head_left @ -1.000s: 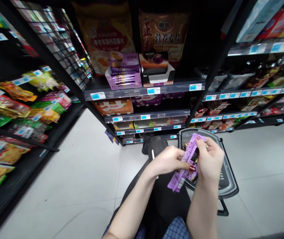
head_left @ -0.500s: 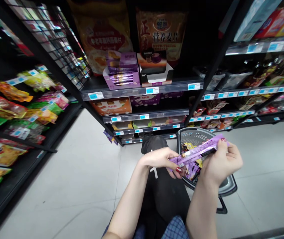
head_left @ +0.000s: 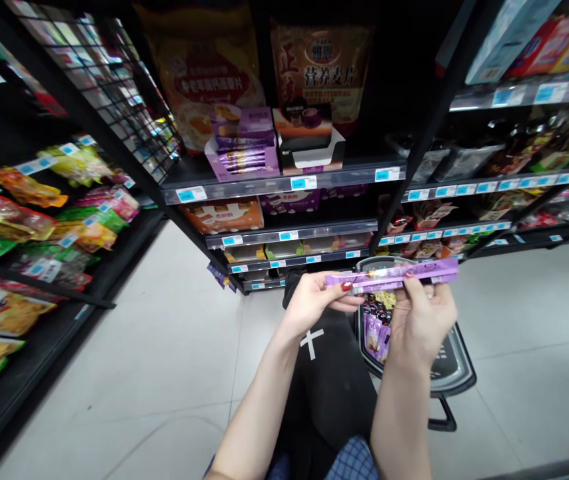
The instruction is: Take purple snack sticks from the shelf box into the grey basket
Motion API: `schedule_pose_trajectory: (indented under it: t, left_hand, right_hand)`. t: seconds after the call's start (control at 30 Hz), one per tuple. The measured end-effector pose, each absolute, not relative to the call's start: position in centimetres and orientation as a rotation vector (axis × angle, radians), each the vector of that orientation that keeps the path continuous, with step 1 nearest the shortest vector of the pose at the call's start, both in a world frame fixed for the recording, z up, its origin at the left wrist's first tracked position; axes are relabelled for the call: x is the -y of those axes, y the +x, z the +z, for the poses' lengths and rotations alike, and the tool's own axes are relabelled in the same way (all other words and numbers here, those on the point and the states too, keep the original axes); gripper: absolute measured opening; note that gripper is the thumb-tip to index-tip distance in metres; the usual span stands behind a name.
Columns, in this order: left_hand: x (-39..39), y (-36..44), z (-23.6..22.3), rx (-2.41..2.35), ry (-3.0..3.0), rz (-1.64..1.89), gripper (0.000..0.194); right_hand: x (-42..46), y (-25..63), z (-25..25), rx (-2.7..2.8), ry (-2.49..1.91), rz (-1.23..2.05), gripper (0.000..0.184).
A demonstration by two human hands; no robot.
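Several slim purple stick packets (head_left: 384,273) lie level across both my hands, above the basket. Their left end is pinched between the thumb and fingers of my left hand (head_left: 327,293). Around the right part is my right hand (head_left: 424,310), thumb on the near side. Below them a grey and black shopping basket (head_left: 452,373) stands on the floor, partly hidden by my right hand and forearm. More purple packets (head_left: 377,333) and some yellow and dark ones lie inside it. On the shelf ahead is an open purple display box (head_left: 244,160) with similar sticks.
Beside that box stands a brown and white display carton (head_left: 309,143), before large cereal bags (head_left: 322,67). The shelf edge (head_left: 284,185) carries price tags. Bagged snacks (head_left: 19,213) fill the left rack. My bent knee (head_left: 329,373) is left of the basket.
The purple packets have turned from slanting up to the right to nearly level. My left hand has moved up and left, and my right hand has shifted slightly left.
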State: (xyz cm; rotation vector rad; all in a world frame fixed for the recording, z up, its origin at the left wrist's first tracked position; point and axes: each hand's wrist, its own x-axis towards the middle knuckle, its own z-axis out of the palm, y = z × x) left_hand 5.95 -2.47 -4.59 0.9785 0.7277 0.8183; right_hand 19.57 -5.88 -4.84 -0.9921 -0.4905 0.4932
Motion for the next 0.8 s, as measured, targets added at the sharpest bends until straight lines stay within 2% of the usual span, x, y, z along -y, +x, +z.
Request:
schedule_pose_trajectory:
  t: [0.3, 0.43, 0.63, 0.8]
  left_hand:
    - [3.7, 8.2, -4.5, -0.724, 0.883, 0.988, 0.042]
    - [3.8, 8.2, -4.6, -0.728, 0.911, 1.014, 0.04]
    - [3.9, 7.6, -4.2, -0.682, 1.024, 0.918, 0.039]
    - [4.4, 6.9, -3.7, -0.645, 1.19, 0.849, 0.026]
  right_hand:
    - [5.6, 16.8, -5.0, 0.528, -1.007, 0.777, 0.028]
    - [5.8, 16.7, -4.8, 0.587, -1.019, 0.766, 0.03]
    - [5.9, 17.3, -5.0, 0.492, -1.012, 0.715, 0.019]
    - [5.9, 18.3, -4.7, 0.356, -0.916, 0.65, 0.013]
